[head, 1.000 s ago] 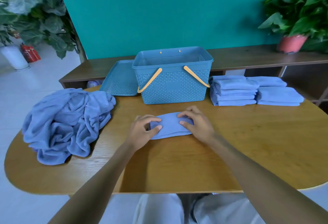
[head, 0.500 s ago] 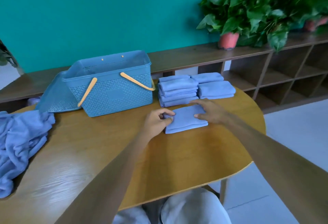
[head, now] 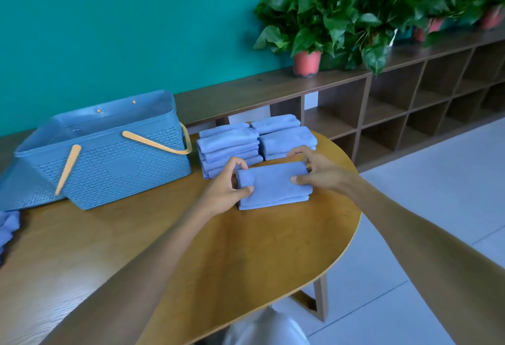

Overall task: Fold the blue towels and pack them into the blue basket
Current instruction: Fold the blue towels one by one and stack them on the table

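Note:
A folded blue towel is held just in front of two stacks of folded blue towels. My left hand pinches its left end and my right hand grips its right end. The taller stack stands right of the blue basket; a lower stack sits beside it, further right. The basket is open, with its orange handles hanging down. I see nothing inside it from here. A bit of the unfolded blue towel pile shows at the left edge.
The wooden table ends in a rounded edge at the right, with floor beyond. The basket's blue lid leans behind the basket at the left. A low wooden shelf with potted plants runs along the teal wall.
Both hands have carried the folded towel from the table's middle to the right, up to the stacks. My view has turned right, so the unfolded pile has nearly left the frame.

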